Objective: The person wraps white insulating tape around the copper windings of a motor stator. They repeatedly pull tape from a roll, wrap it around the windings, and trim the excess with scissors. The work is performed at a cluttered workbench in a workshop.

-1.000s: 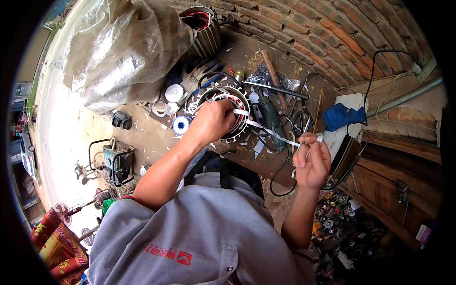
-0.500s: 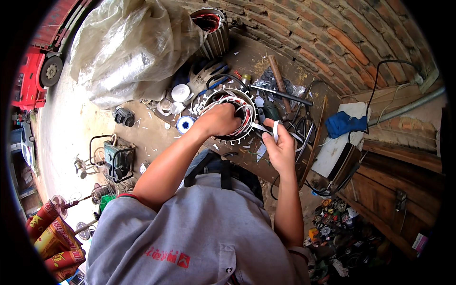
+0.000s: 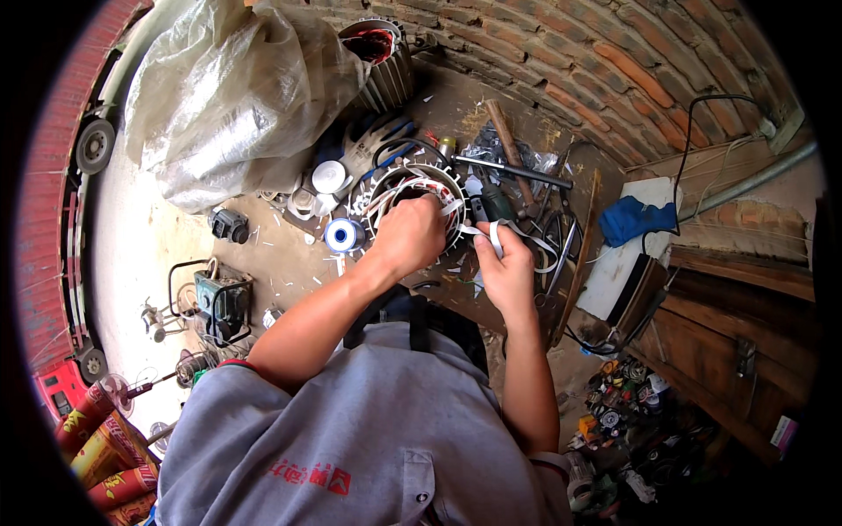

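A motor stator (image 3: 382, 189) with a toothed rim and white-wrapped windings stands in front of me on the workbench. My left hand (image 3: 412, 235) is closed over its near inner edge, the fingertips hidden against the windings; what they grip does not show. Just right of the stator, my right hand (image 3: 507, 270) pinches a white cloth tape (image 3: 495, 233) between thumb and fingers. The tape loops over the fingers, runs left to the windings, and its tail trails off to the right.
Left of the stator sit a blue-rimmed spool (image 3: 344, 235) and white tape rolls (image 3: 330, 177). Beyond lie work gloves (image 3: 368, 147), a hammer (image 3: 509, 140) and a dark bar (image 3: 526, 173). A second stator (image 3: 388, 74) stands by the brick wall, beside plastic sheeting (image 3: 232, 96).
My left hand has come up from inside the stator to its near edge, and its fingers are bent closer. My right hand has shifted slightly left. The red truck has moved along the road.
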